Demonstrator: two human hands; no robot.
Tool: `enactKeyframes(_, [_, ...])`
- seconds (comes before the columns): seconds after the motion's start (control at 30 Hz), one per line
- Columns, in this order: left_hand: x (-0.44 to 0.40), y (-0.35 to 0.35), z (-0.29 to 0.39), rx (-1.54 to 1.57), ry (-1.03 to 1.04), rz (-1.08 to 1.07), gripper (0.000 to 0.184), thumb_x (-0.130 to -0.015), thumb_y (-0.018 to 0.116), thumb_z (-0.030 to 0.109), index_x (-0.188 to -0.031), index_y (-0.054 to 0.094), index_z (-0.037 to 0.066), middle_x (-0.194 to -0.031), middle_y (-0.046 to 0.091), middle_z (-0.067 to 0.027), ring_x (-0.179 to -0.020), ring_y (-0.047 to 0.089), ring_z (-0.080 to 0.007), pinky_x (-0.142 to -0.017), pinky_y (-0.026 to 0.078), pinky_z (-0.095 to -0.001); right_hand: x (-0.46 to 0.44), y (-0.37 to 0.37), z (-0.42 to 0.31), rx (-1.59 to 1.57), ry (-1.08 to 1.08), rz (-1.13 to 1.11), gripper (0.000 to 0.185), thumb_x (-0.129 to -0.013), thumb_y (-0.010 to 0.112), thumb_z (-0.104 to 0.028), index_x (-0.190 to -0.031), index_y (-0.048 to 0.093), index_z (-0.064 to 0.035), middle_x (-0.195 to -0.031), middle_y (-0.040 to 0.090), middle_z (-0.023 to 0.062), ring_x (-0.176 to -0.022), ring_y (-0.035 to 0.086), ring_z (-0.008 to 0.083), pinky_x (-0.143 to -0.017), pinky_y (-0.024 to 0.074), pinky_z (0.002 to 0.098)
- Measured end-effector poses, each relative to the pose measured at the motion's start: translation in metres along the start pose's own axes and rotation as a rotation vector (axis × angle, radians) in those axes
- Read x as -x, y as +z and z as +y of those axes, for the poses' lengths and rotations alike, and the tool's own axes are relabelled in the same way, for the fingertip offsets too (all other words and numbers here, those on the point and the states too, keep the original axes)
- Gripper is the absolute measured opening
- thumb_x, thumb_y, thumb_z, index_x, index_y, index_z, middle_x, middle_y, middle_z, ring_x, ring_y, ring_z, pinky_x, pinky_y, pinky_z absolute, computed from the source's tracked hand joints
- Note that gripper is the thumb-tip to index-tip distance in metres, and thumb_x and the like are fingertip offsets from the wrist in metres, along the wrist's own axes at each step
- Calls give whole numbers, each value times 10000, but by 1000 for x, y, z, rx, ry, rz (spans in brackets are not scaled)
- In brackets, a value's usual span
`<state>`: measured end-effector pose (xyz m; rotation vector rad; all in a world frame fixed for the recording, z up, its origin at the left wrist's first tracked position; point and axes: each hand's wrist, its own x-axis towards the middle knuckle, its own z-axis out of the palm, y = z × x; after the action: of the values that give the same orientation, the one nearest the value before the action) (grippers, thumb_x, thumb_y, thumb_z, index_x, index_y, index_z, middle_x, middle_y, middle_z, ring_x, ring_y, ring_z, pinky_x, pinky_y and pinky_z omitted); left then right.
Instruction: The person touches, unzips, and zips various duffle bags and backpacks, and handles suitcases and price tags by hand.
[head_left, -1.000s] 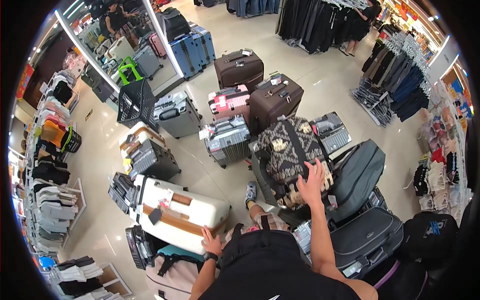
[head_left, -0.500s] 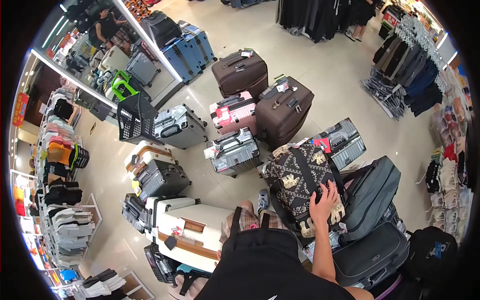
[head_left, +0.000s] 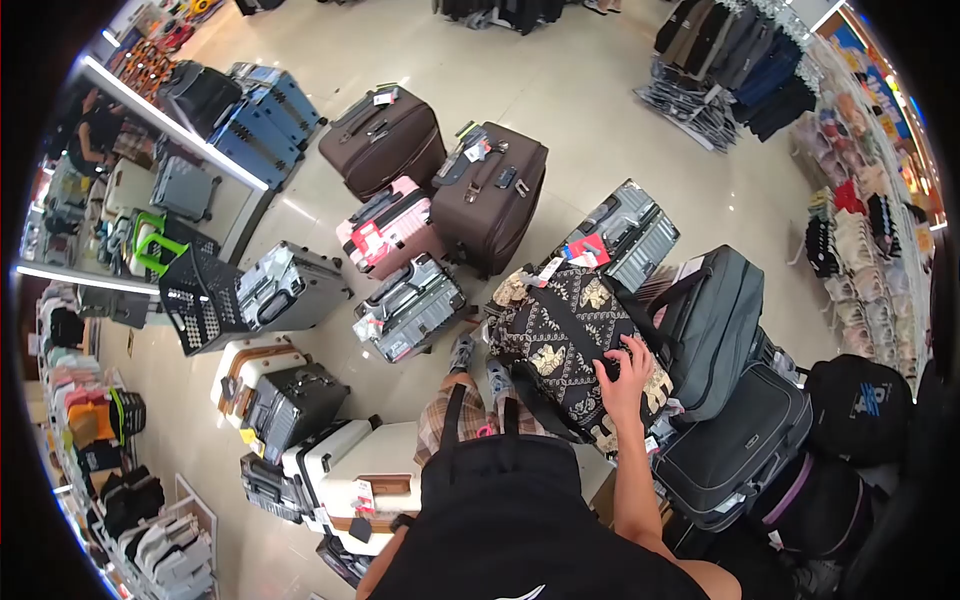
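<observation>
Both shoes (head_left: 500, 378) now show, where a second ago there was one, and the left hand, then resting on the cream suitcase (head_left: 345, 460), has gone out of sight past the person's body (head_left: 500, 530); whether its fingers are spread or together cannot be told. The right hand (head_left: 625, 375) remains on the patterned bag (head_left: 555, 345), with fingers spread and slightly curved over its near right part, pinching nothing that shows.

The bag, black with cream and gold figures, is just right of the shoes. By the look of it, handling is only partly along: the hand has reached the bag, but no lifting or opening shows. Its contents are hidden, and what lies beneath it cannot be made out.

Right of it stands a grey bag (head_left: 715, 330), with a black suitcase (head_left: 735, 450) nearer the person; both look closed. Just beyond is a silver suitcase (head_left: 630, 240).

Farther out on the floor (head_left: 560, 110) stand a pink suitcase (head_left: 400, 235) and two brown suitcases (head_left: 490, 200), all seemingly closed, their insides unseen. To the left, a black basket (head_left: 200, 300) has a green handle; what it holds is unclear. Farthest off are blue suitcases (head_left: 255, 145) and hanging clothes (head_left: 765, 75).
</observation>
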<state>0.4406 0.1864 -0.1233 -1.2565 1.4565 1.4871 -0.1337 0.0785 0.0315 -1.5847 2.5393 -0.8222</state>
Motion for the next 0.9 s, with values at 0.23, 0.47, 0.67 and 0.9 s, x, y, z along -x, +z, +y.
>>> enactKeyframes(0.23, [-83,-191,-21,28,344,135,310,-940,602,253,-1161,769,115,-951,787,-199,-900,750,-422,-852,586,-446,-11,-6,-11,40,-15,-68,274,-815,856,-132,-1009,664,-106,-1370,600,91,-1373,497,356,-1109,364,524])
enactKeyframes(0.47, [-49,-340,148,-100,373,718,274,-989,575,272,-1103,746,91,-1059,726,-253,-1016,690,-477,-874,554,-573,-14,0,-35,160,-2,-116,244,-800,813,-76,-998,671,-80,-1257,614,105,-1231,558,352,-1002,433,509])
enactKeyframes(0.67, [-119,-363,273,52,738,625,332,-979,597,206,-1269,695,75,-1110,758,-230,-1041,717,-434,-906,570,-529,-16,4,-46,256,72,-175,191,-808,805,-82,-945,673,-72,-1067,620,85,-1068,591,320,-876,466,479])
enactKeyframes(0.9, [-170,-344,380,19,829,383,599,-954,613,154,-1531,455,122,-1248,716,-241,-1160,675,-455,-995,530,-536,-28,0,-58,313,54,-234,176,-772,784,-70,-884,649,-53,-958,589,86,-983,602,313,-832,507,457])
